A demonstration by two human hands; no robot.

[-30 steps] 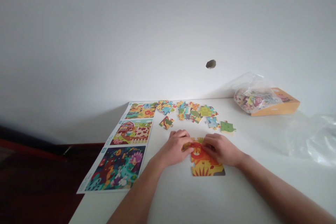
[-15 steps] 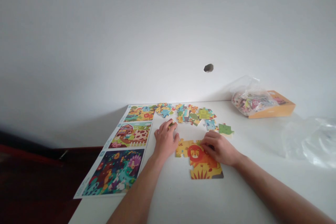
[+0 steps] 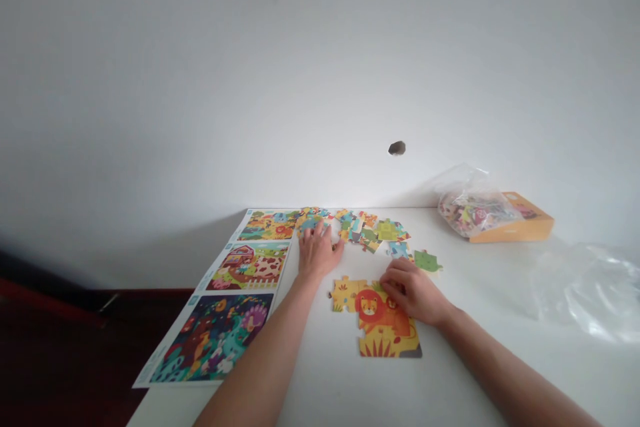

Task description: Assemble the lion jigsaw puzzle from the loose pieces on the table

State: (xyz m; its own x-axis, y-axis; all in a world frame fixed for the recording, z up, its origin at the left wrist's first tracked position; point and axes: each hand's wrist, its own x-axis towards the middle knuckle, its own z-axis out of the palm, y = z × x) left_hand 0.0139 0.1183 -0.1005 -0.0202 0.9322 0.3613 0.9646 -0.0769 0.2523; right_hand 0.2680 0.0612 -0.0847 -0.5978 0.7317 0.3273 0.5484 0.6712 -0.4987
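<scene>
My left hand (image 3: pixel 319 252) reaches to the back of the white table, its fingers spread over a heap of loose jigsaw pieces (image 3: pixel 308 215). The pieces under its fingertips are partly hidden. My right hand (image 3: pixel 414 290) is closed, with bent fingers and thumb on the upper right part of a partly joined lion puzzle (image 3: pixel 385 330). A big lion's face and a smaller one show on this puzzle. Yellow pieces (image 3: pixel 343 295) stick out at its upper left. Beyond my right hand lies a single green piece (image 3: pixel 427 260).
A printed picture sheet (image 3: pixel 205 288) with three scenes lies along the left side. More loose pieces (image 3: pixel 367 230) are heaped at the back. On the right, a plastic bag of pieces (image 3: pixel 475 210) rests on an orange box (image 3: pixel 530 227), with a crumpled clear bag (image 3: pixel 595 300) nearer.
My left hand has moved away from me onto the heap, its fingers stretching out. The right hand stays at the lion puzzle. The whole view has shifted slightly.
</scene>
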